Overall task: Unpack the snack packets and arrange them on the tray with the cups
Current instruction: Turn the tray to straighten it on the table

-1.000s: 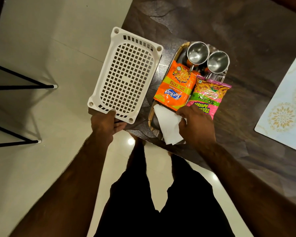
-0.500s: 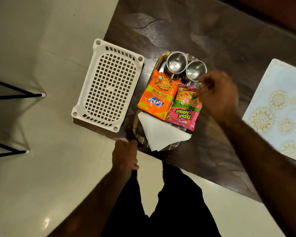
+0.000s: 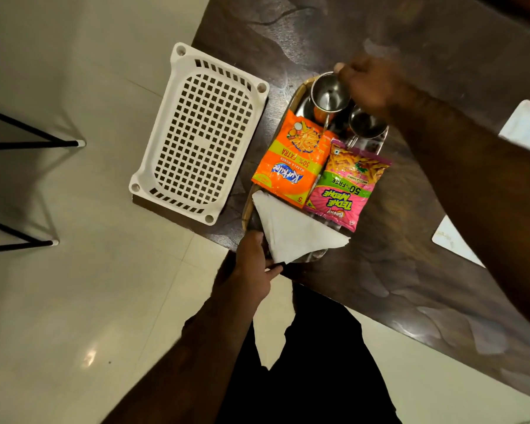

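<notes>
A steel tray (image 3: 248, 210) lies near the corner of the dark table (image 3: 380, 289). On it sit an orange snack packet (image 3: 294, 160), a pink and green snack packet (image 3: 346, 185) and a folded white napkin (image 3: 294, 237). Two steel cups stand at the tray's far end. My right hand (image 3: 371, 84) reaches over them and its fingers close on the rim of the left cup (image 3: 329, 93). The right cup (image 3: 364, 125) is partly hidden under that hand. My left hand (image 3: 253, 264) grips the tray's near edge beside the napkin.
An empty white plastic basket (image 3: 199, 133) overhangs the table's left edge, just left of the tray. A pale patterned placemat (image 3: 527, 127) lies at the right, partly behind my right arm. Black metal legs (image 3: 28, 143) stand on the tiled floor at the far left.
My left hand left the basket and came to the tray's near edge. My right hand let go of the napkin, moved over the packets and closed on the left cup.
</notes>
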### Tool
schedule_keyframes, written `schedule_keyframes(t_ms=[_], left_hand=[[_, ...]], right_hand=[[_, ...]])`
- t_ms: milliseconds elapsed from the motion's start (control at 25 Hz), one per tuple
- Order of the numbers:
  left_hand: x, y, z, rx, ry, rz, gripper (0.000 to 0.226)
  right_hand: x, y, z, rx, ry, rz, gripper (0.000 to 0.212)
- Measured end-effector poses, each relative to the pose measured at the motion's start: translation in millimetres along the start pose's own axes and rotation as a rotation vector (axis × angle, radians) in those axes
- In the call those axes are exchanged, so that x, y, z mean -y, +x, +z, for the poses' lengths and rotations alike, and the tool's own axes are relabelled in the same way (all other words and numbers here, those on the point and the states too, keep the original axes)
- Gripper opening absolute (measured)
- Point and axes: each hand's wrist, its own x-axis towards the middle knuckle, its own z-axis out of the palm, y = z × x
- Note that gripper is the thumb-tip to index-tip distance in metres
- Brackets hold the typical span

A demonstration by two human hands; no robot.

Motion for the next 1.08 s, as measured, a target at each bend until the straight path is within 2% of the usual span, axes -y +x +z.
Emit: schedule_keyframes(t_ms=[120, 240, 360, 520, 680, 840, 960, 1080], left_hand=[[6.3, 1.7, 1.6, 0.028, -0.1, -0.043, 0.023], [9.9, 2.4, 5.4, 0.053, -0.13, -0.081, 0.026], [10.8, 3.3, 7.3, 0.05, -0.132, -0.071, 0.026], [11.9, 5.6, 6.2, 0.04, -0.099, -0.029, 0.026], [9.7, 10.5, 0.3, -0.01, -0.053, 0.018, 0.04], [4.9, 9.8, -3.6, -0.05, -0.016, 0.069, 0.04], [-2.8, 5.9, -7.0, -0.06, 0.024, 0.099, 0.041], [-7.5, -9.5, -8.7, -0.061, 0.072, 0.171, 0.037]], right_hand=[[-3.3, 1.4, 1.3, 0.0, 0.086, -0.016, 0.031], [-4.9, 2.3, 2.4, 0.006, 0.189, 0.006, 0.043], [-3.6, 2.0, 2.1, 0.005, 0.236, 0.036, 0.04], [-6.0, 1.7, 3.6, -0.006, 0.272, 0.042, 0.036], [-11.4, -0.6, 3.3, 0.007, 0.301, 0.059, 0.036], [-27.9, -6.4, 0.5, -0.032, 0.403, 0.094, 0.018], [-38.5, -16.7, -0.4, -0.053, 0.447, 0.099, 0.03], [-55.5, -38.0, -13.6, -0.103, 0.5, 0.127, 0.032]])
